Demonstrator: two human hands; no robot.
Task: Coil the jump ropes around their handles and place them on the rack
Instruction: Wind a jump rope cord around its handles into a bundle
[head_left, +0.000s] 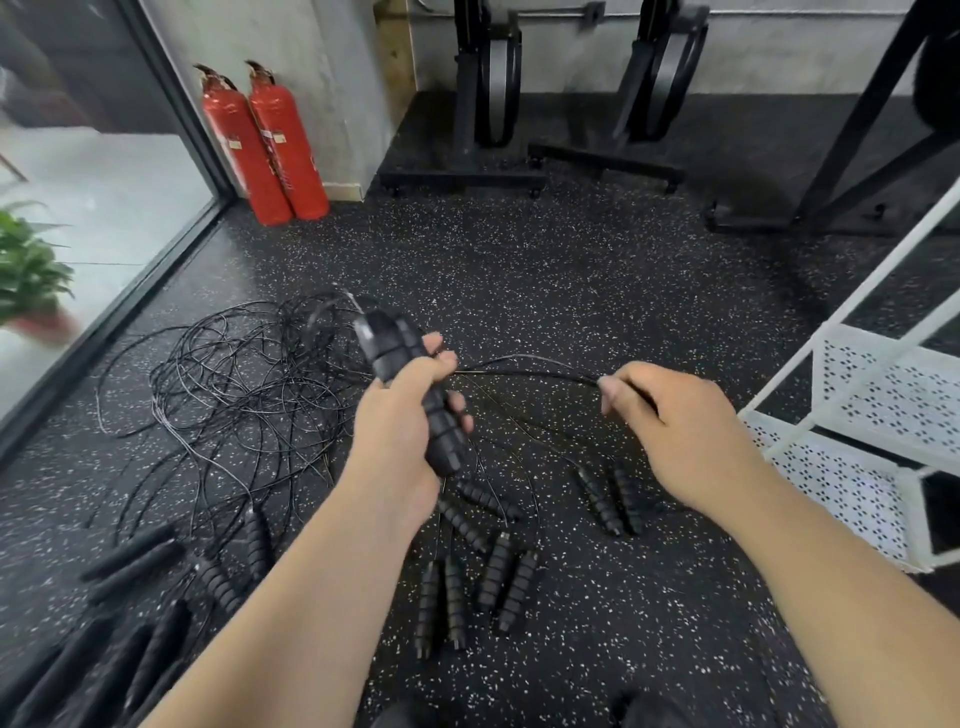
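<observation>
The black rubber floor (597, 270), speckled white, fills most of the view. At the right edge stands the white rack (831, 431) with perforated shelves, and none of the ropes lies on the shelves that show. Against the far wall are two black exercise stands (483, 104), and a pair of red fire extinguishers (270, 140) leans in the corner by the glass door, beyond which is a green plant (26, 265).

On the floor to the left sprawls a loose tangle of thin black cords (244, 379) (how many ropes are in it cannot be told). Nearer the person, ribbed black handles lie scattered in pairs: one pair (441, 603) side by side at centre bottom, another (509, 582) just right of it, a third (613, 499) under the right wrist, and some smooth handles (135, 561) at the lower left.

The left hand (400, 431) grips two ribbed handles (410, 379) bunched together, fingers curled round their middle, with the upper ends tilted away and to the left. From there a thin cord (530, 366) runs rightward, above the floor, to the right hand (691, 426), which pinches it between thumb and fingertips. No turns of cord can be made out round the held handles.
</observation>
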